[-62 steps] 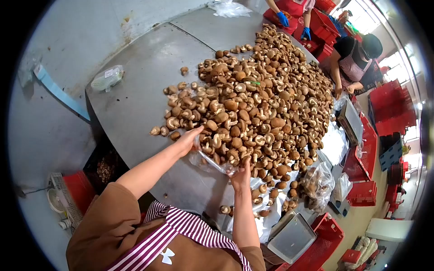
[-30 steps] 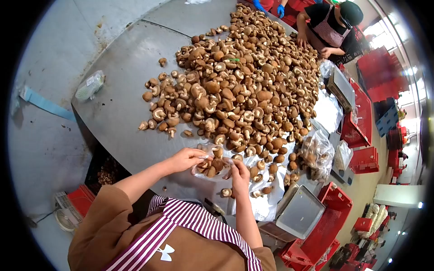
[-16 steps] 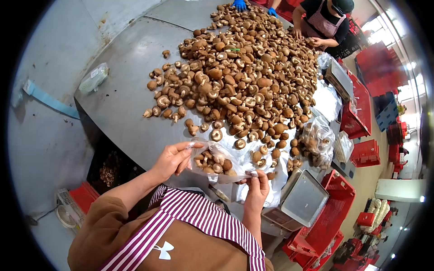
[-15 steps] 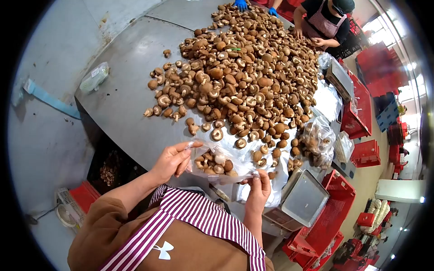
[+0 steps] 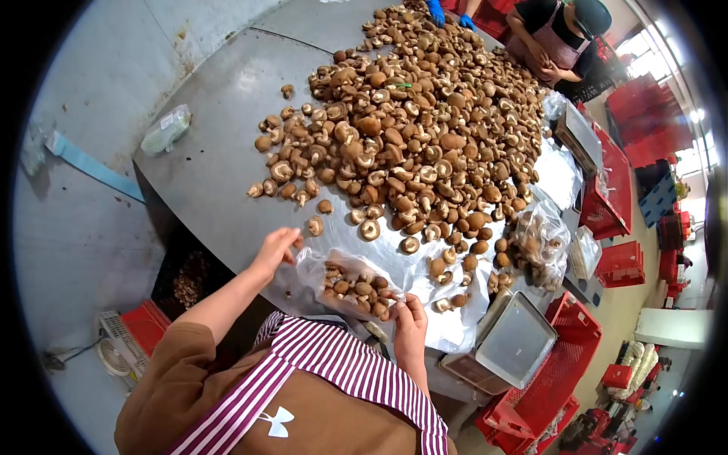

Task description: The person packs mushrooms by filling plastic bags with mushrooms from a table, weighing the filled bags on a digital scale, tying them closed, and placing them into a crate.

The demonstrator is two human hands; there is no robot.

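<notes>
A clear plastic bag [image 5: 309, 267] holding several brown shiitake mushrooms [image 5: 356, 288] rests at the near edge of the metal table [image 5: 220, 144]. My right hand [image 5: 409, 322] pinches the bag's right rim between thumb and fingers. Off the bag's left side, my left hand [image 5: 277, 254] has its fingers apart and holds nothing. Its fingertips are close to a loose mushroom [image 5: 315, 225] lying on the table. Beyond both hands spreads a large heap of mushrooms [image 5: 425, 144].
At the right stand a metal tray [image 5: 517, 339], a filled plastic bag [image 5: 541, 239] and red crates [image 5: 565, 341]. A wrapped pack [image 5: 165, 130] lies by the left wall. Across the heap are a co-worker [image 5: 557, 45] and another person's blue gloves [image 5: 437, 12].
My left hand has let go of the bag's left rim and moved up and left, towards the loose mushrooms. My right hand, still on the bag, has shifted left and slightly down.
</notes>
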